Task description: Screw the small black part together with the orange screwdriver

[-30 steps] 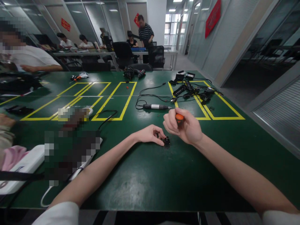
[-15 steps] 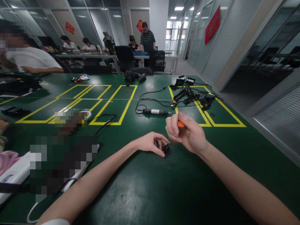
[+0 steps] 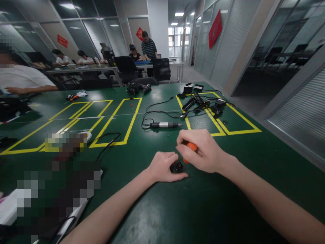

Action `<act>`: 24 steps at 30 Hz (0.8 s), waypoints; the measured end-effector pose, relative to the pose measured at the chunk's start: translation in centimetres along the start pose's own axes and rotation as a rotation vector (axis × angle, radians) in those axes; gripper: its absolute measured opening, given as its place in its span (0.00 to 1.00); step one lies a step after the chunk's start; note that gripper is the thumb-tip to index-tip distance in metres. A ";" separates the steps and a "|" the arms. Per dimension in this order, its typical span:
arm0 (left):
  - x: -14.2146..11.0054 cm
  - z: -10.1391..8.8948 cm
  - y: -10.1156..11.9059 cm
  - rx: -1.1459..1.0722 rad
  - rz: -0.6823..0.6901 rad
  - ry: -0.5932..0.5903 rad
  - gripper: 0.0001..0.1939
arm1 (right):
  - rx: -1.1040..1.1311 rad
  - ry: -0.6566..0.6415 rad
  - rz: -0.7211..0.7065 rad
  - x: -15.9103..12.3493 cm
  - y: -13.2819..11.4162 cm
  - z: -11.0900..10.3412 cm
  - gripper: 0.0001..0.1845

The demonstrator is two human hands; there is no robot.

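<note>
My left hand (image 3: 164, 166) rests on the green table (image 3: 142, 217), its fingers and thumb curved around a small black part (image 3: 179, 166) with a round barrel on top. The part stands upright with the barrel pointing up. Just right of it and above the table, my right hand (image 3: 201, 150) is closed in a fist around an orange-handled screwdriver (image 3: 192, 146). Its orange end shows between thumb and fingers, and more orange shows below the hand. The shaft and tip are hidden or too small to make out.
Ahead lies a black-and-silver electric screwdriver (image 3: 165, 125) with its cable. Black parts and cords (image 3: 200, 103) are heaped at the back right. A cordless drill (image 3: 146, 88) sits at the far edge. Blurred-out items fill the left, where a person in a white sleeve (image 3: 30, 76) sits.
The view has swung slightly right. My right hand has come lower, close beside the black part, with its knuckles turned upward. My left hand has closed further around the part.
</note>
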State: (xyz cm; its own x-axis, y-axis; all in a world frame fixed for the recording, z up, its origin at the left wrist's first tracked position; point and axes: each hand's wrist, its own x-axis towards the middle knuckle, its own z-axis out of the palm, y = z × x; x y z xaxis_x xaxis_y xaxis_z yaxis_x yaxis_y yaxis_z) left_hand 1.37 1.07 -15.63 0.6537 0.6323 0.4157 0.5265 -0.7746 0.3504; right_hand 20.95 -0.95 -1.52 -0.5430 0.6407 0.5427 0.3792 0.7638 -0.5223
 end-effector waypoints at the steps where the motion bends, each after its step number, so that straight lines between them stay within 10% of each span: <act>1: 0.0 0.0 -0.1 0.010 0.013 -0.009 0.27 | -0.125 -0.031 0.020 0.0 -0.2 -0.5 0.15; 8: 0.4 0.1 -0.2 0.025 0.079 -0.124 0.28 | -0.236 -0.291 0.214 -0.4 -1.7 -3.3 0.06; 24: 0.7 0.0 0.0 0.057 -0.011 -0.156 0.27 | -0.058 -0.368 0.315 0.2 0.3 -2.0 0.07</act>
State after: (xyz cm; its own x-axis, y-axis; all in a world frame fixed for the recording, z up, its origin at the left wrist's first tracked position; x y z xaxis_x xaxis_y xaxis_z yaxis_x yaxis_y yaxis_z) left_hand 1.79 1.53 -15.33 0.7221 0.6349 0.2748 0.5611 -0.7698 0.3043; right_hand 22.43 -0.44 -0.23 -0.6198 0.7796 0.0898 0.6032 0.5465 -0.5810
